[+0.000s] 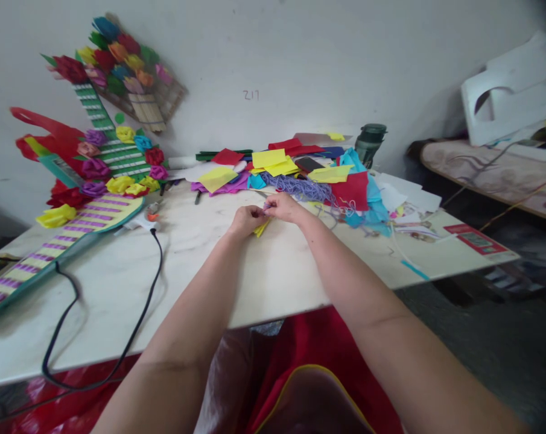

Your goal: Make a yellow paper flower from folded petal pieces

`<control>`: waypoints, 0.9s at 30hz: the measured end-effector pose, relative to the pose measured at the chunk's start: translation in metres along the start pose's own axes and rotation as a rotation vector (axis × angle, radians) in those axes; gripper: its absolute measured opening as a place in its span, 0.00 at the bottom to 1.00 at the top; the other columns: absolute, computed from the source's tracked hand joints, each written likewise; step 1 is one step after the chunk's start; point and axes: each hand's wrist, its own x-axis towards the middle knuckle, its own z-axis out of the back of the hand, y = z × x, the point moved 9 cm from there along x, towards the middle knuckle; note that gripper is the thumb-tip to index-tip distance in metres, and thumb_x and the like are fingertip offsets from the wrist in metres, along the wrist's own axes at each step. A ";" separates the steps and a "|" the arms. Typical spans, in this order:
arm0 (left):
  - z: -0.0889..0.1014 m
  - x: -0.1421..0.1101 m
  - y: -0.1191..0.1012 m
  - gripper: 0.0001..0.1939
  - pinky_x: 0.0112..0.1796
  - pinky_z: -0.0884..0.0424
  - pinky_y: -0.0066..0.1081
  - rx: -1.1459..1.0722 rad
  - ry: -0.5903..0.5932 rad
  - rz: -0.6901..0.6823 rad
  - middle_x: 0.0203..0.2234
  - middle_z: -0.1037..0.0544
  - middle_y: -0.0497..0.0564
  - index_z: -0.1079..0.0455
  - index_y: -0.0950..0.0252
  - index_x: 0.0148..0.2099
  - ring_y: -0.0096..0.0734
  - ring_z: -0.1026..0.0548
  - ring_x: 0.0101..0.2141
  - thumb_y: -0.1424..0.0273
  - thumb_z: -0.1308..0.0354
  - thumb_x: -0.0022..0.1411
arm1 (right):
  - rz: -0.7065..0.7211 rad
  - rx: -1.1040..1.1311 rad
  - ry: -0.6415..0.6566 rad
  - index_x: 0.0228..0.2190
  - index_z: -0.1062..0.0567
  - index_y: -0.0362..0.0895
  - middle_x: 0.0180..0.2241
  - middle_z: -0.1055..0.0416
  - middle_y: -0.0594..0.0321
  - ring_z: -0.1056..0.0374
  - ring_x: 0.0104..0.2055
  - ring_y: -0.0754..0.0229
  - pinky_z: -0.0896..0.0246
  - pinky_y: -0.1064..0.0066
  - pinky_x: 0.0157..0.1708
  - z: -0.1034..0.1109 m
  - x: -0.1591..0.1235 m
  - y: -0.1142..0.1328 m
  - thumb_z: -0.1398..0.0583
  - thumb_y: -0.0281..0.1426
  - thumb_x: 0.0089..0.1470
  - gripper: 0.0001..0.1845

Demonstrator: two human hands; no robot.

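Close together over the middle of the table (282, 265), my two hands meet at the fingertips. My left hand (247, 220) is closed on a small folded piece of yellow paper (262, 229), which sticks out below the fingers. My right hand (283, 207) pinches a bit of purple yarn (266, 208) at the top of the paper; the fingers partly hide it. Just beyond them lies a tangled heap of purple yarn (295, 185), among yellow paper sheets (268, 159) and a red sheet (352, 191).
On the left, a glue gun (141, 223) trails a black cord (157, 265) over the table edge. A striped green-and-yellow board (119, 208) with paper flowers leans near the wall. A dark green bottle (370, 144) stands at the back, with paper scraps (411, 217) to the right.
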 end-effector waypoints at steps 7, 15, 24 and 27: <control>-0.006 0.000 0.003 0.10 0.23 0.44 0.25 -0.005 0.029 0.032 0.15 0.34 0.43 0.28 0.69 0.24 0.21 0.39 0.19 0.66 0.37 0.40 | 0.008 0.082 -0.005 0.21 0.27 0.39 0.20 0.32 0.67 0.37 0.25 0.66 0.44 0.75 0.28 0.001 0.000 0.006 0.41 0.21 0.38 0.03; -0.007 0.004 0.005 0.10 0.26 0.39 0.25 0.023 0.009 0.033 0.18 0.27 0.47 0.24 0.69 0.29 0.24 0.34 0.22 0.70 0.38 0.41 | 0.083 -0.017 -0.062 0.21 0.24 0.39 0.21 0.29 0.65 0.36 0.27 0.65 0.44 0.74 0.30 0.007 0.000 0.009 0.42 0.21 0.39 0.06; -0.005 0.003 0.001 0.10 0.24 0.42 0.25 0.082 0.000 -0.021 0.17 0.29 0.46 0.24 0.69 0.29 0.22 0.37 0.20 0.68 0.39 0.44 | 0.025 0.274 -0.138 0.21 0.27 0.40 0.23 0.29 0.65 0.34 0.26 0.66 0.38 0.73 0.31 0.017 0.001 0.004 0.40 0.22 0.41 0.03; -0.004 0.002 0.004 0.10 0.22 0.44 0.25 0.075 0.004 0.019 0.15 0.32 0.45 0.25 0.69 0.29 0.22 0.39 0.19 0.66 0.39 0.44 | -0.056 0.455 -0.183 0.23 0.27 0.41 0.23 0.28 0.65 0.34 0.25 0.67 0.35 0.72 0.31 0.026 0.001 -0.007 0.39 0.25 0.43 0.00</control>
